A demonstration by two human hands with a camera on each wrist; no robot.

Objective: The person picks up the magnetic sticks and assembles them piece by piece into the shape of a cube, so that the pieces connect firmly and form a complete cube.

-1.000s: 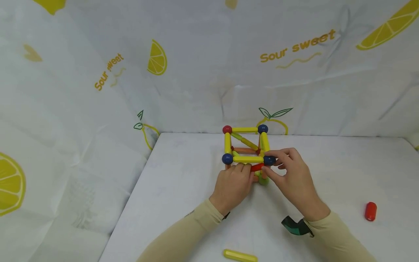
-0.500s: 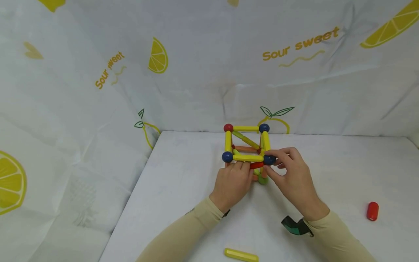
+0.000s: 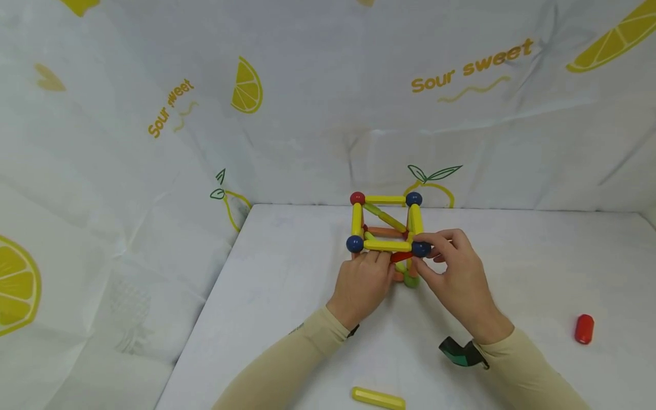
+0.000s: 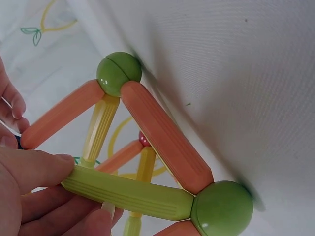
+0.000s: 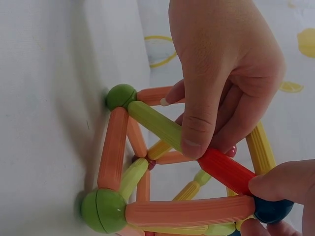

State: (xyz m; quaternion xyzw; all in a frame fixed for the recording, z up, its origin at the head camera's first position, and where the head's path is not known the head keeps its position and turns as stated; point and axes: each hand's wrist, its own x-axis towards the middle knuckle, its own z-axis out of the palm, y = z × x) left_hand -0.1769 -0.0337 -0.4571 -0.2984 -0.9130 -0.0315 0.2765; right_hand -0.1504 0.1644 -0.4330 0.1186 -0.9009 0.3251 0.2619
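Note:
A cube frame of magnetic rods and balls stands on the table, with yellow rods [image 3: 388, 246] along its top and orange rods [image 4: 167, 137] below. My left hand [image 3: 361, 287] grips a light green rod [image 4: 128, 194] that runs diagonally across the front face from a green ball [image 4: 221, 209]. End to end with it lies a red rod [image 5: 226, 171], reaching up to the dark blue ball [image 5: 272, 210] at the top right corner. My right hand [image 3: 461, 285] pinches that corner, thumb touching the ball and the red rod's end. The left fingers partly hide where the two rods meet.
A short red rod [image 3: 584, 329] lies on the table at the right. Near the front edge of view is a loose yellow rod [image 3: 378, 398]. A white lemon-print sheet [image 3: 318, 114] hangs behind the table [image 3: 246, 319] and at its left.
Both hands keep their places on the frame. The head view has shifted very slightly; nothing else visibly differs.

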